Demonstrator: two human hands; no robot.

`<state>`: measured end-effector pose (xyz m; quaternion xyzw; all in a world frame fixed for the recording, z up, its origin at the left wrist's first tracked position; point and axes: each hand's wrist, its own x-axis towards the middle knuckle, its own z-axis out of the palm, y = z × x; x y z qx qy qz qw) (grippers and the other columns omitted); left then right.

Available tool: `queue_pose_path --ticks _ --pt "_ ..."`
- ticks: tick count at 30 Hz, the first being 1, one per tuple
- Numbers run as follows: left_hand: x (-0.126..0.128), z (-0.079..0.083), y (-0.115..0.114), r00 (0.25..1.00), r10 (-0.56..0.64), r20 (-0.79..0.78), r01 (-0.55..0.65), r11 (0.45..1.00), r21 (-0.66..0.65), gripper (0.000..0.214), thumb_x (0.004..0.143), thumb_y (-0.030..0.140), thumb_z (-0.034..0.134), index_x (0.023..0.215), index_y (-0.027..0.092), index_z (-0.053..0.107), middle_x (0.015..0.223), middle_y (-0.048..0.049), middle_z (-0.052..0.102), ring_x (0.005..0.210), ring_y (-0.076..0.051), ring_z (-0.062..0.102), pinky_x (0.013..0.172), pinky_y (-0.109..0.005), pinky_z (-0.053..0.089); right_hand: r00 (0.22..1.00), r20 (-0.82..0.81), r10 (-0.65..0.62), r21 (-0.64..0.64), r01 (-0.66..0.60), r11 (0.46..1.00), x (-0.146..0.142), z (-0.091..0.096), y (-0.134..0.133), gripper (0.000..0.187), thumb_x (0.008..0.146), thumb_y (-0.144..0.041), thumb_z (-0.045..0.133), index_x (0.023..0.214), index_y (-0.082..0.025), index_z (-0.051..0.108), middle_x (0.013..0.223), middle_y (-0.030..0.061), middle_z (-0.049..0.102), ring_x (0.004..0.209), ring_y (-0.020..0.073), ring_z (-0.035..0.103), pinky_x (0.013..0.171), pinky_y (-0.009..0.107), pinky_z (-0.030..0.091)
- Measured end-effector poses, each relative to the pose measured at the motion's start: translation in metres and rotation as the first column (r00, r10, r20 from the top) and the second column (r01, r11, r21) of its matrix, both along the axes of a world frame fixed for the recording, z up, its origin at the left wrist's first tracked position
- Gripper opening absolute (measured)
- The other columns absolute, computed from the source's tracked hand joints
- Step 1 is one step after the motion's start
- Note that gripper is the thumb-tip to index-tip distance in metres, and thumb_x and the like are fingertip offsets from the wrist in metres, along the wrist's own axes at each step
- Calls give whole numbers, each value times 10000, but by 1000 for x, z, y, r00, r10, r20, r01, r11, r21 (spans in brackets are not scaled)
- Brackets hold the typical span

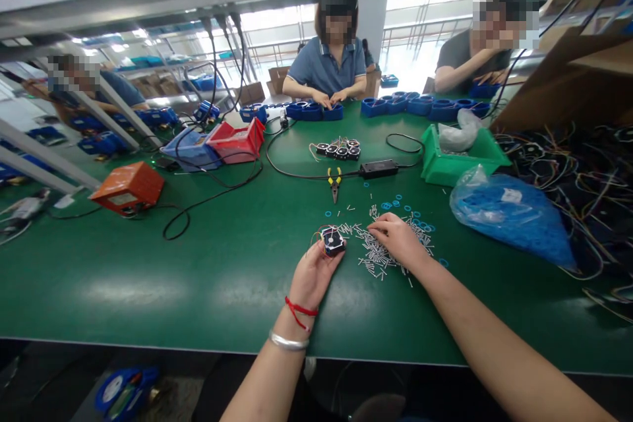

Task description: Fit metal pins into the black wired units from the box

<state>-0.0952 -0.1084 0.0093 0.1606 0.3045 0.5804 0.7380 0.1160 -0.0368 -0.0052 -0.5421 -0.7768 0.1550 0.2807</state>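
A small square black part with thin wires, perhaps a little motor (333,241), sits in my left hand (316,271), its face turned up. My right hand (397,237) is over a loose heap of silver screws (376,257), thumb and fingertips pinched together; whatever is between them is too small to make out. Blue rings (420,224) lie scattered behind and beside the heap. Beyond my hands, yellow-handled pliers (335,184) rest on the green table (222,264). Farther back is a group of similar black parts with wires (339,150).
A green bin (445,161) and a blue-filled plastic bag (512,214) stand at right, beside piled wired parts (564,178). Red (237,142) and blue (192,150) bins and an orange box (129,188) are left. A black adapter (378,168) trails cables. Co-workers sit opposite.
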Motion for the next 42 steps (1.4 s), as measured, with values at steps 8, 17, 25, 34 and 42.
queue_pose_path --ticks 8,17,25,34,42 --pt "11 1 -3 997 -70 -16 71 996 52 266 814 193 555 1073 135 567 1099 -107 610 1058 -220 561 1002 -409 368 922 -378 87 -102 -135 986 -12 26 -23 191 851 -279 525 973 -239 666 928 15 650 820 153 603 733 288 476" --pt "13 -1 -1 999 -31 -20 32 998 52 239 818 186 551 1047 129 585 1091 -95 615 1053 -191 552 1020 -396 351 840 -506 195 -219 -344 913 -21 41 -36 203 872 -229 474 959 -222 657 856 6 643 766 127 605 712 264 482" --pt "15 -3 -4 996 -59 -62 62 997 56 284 809 191 567 1089 146 571 1101 -89 606 1001 -174 565 980 -383 387 889 -431 153 -124 -226 966 -27 31 -37 101 825 -194 549 904 -202 611 841 -5 632 760 128 586 698 254 473" --pt "15 0 -5 996 -45 -72 49 998 50 292 764 205 618 1049 147 590 1072 -84 616 1008 -193 564 982 -393 380 929 -281 240 25 -243 970 -27 35 -39 89 840 -161 508 849 -196 590 831 15 612 765 148 565 715 283 461" --pt "18 5 -5 998 -35 -46 39 996 80 275 793 205 580 1058 133 594 1071 -89 614 1011 -187 555 1000 -388 358 934 -263 240 24 -243 970 -27 34 -40 86 847 -174 505 853 -196 588 838 19 618 770 152 580 730 294 475"
